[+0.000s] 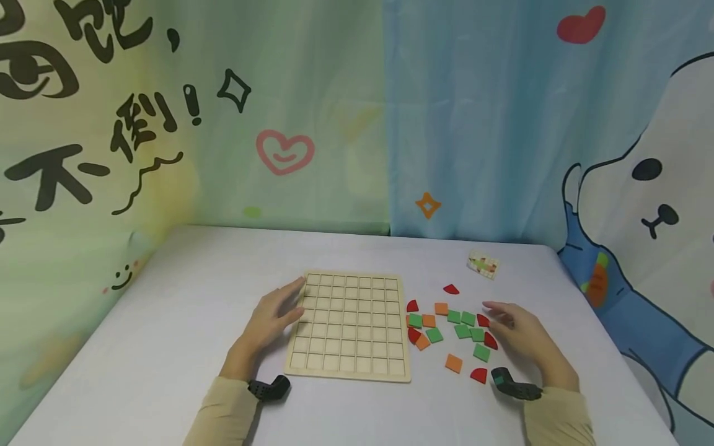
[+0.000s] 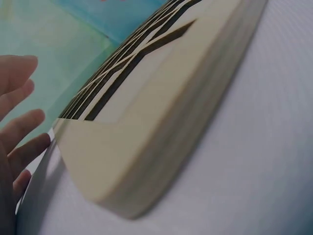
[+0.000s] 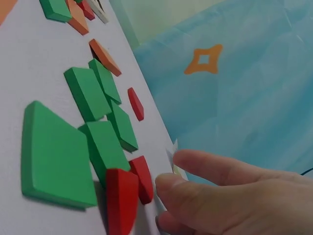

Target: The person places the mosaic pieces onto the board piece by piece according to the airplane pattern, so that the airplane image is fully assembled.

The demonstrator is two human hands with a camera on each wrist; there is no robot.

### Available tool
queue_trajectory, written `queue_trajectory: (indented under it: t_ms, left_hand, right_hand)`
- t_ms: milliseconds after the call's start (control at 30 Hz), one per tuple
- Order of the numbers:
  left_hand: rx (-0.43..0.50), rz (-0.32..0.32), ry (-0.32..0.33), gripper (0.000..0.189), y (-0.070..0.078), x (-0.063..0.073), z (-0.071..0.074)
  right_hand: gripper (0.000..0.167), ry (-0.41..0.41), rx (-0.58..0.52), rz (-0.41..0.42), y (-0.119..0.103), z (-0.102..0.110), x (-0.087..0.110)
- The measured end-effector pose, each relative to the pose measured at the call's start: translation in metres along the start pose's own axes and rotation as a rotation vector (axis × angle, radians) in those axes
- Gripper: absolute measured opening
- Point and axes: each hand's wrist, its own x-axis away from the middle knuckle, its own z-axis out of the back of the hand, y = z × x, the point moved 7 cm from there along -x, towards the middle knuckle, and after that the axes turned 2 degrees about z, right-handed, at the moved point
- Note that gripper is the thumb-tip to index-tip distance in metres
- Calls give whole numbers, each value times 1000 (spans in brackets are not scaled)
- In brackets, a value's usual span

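Note:
A pale wooden grid board (image 1: 352, 325) lies flat on the white table. My left hand (image 1: 272, 319) is at its left edge, fingers loosely extended and fingertips right at the rim. To the right of the board are scattered green squares (image 1: 481, 352), orange squares (image 1: 453, 363) and red rounded wedges (image 1: 478, 375). My right hand (image 1: 519, 334) hovers by the right side of these pieces, fingers loosely bent and nothing between them. In the right wrist view, its thumb and fingers (image 3: 215, 166) are close beside two red wedges (image 3: 122, 196).
A small printed card (image 1: 483, 264) lies toward the back right of the white table (image 1: 223, 260). One red wedge (image 1: 451, 289) sits apart, behind the other pieces. A printed curtain (image 1: 334, 124) hangs behind the table.

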Motion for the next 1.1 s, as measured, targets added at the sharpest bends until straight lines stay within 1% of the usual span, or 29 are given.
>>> queue_trajectory:
  t_ms: [67,133,233,300,400,567,733,833,967,1100]
  left_hand:
    - [-16,-20,7,62,0,0,0]
    - [-11,-30,13,61,0,0,-1]
    - [7,-30,21,57,1,-2,-3]
    - [19,-16,18,56,1,-3,-5]
    - [-3,-1,15,56,1,-4,-5]
    - [-79,-22,-4,56,4,-4,-5]
    - [-171,-51,-48,62,3,-2,-8]
    - [-196,-50,-103,67,4,-2,-11]
    - [-208,-32,-182,71,5,0,-14]
    - [-238,-30,-214,72,6,4,-13]
  right_hand:
    - [49,5,14,11,-1,0,-2]
    - [45,7,36,19,-1,0,-4]
    - [40,14,71,32,-2,3,-5]
    - [38,24,87,41,-3,5,-4]
    - [35,41,87,48,-5,5,-5]
    - [32,50,81,18,-5,0,-9]
    - [31,50,75,9,-4,-3,-10]
    - [32,55,82,11,-2,-3,-10]
    - [36,53,85,15,1,-4,-9]
    - [38,51,63,31,2,-8,-9]
